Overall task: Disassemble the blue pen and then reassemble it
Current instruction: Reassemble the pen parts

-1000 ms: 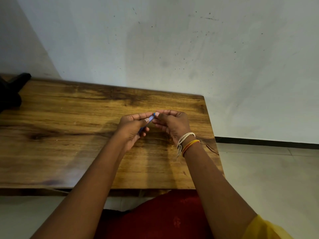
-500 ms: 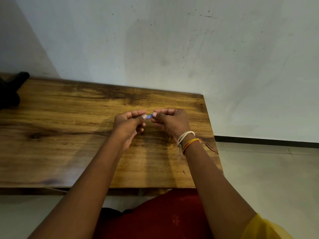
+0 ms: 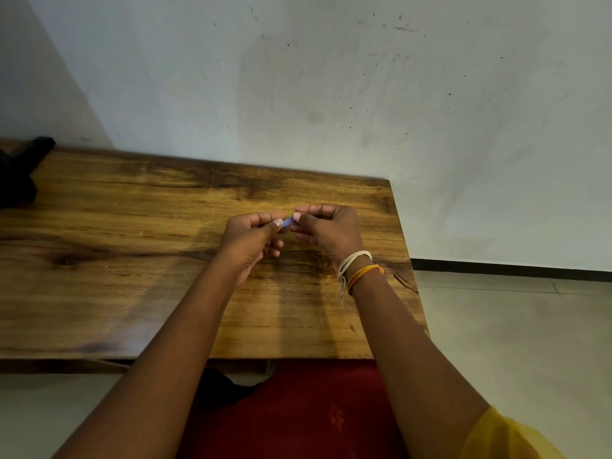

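The blue pen (image 3: pixel 288 222) shows only as a short blue stretch between my two hands, held a little above the wooden table (image 3: pixel 132 260). My left hand (image 3: pixel 251 236) has its thumb and fingers closed on the pen's left end. My right hand (image 3: pixel 328 231) pinches the right end, with white and orange threads tied at that wrist. Most of the pen is hidden inside both fists, so I cannot tell whether its parts are joined or apart.
A black object (image 3: pixel 20 170) lies at the table's far left edge. A pale wall stands right behind the table. Tiled floor lies to the right, and red cloth (image 3: pixel 298 412) covers my lap below the near edge.
My hands have drawn closer together and the pen has turned from slanted to nearly level. Less of the blue shaft shows between the fingers now.
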### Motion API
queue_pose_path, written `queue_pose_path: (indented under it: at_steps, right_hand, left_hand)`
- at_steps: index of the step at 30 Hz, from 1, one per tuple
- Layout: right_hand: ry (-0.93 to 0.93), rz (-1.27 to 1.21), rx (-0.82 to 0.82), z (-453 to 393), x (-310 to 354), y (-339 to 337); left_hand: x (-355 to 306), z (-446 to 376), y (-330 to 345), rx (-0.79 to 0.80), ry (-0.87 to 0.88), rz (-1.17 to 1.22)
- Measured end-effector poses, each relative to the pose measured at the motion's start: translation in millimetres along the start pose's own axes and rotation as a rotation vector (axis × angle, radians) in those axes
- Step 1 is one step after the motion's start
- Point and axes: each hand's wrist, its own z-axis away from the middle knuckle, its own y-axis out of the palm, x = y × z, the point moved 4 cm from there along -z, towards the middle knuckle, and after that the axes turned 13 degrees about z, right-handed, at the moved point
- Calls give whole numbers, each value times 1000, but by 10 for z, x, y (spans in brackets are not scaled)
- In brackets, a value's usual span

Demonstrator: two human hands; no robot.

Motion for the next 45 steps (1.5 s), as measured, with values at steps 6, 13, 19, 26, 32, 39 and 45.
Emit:
queue_pose_path:
  at_steps: [6,13,19,26,32,39,45]
  right_hand:
    - [34,-108,3,17,-16,-14]
    - [27,-129,31,36,-4,2]
    - [25,-103,60,36,-9,21]
    - [32,-91,94,39,-29,40]
    - [48,-95,100,36,-29,40]
    - [54,-119,107,58,-2,52]
    - [57,-127,104,79,6,43]
  left_hand:
    - [-28,28,13,-24,98,-214]
    - [-66,39,1,-85,19,185]
    - [-66,17,-15,-61,-8,302]
    - [-60,-8,-13,-46,9,444]
    - [-67,-24,-22,-63,15,610]
    - [-47,-12,-5,-91,8,645]
    - [-29,-28,-43,-128,19,636]
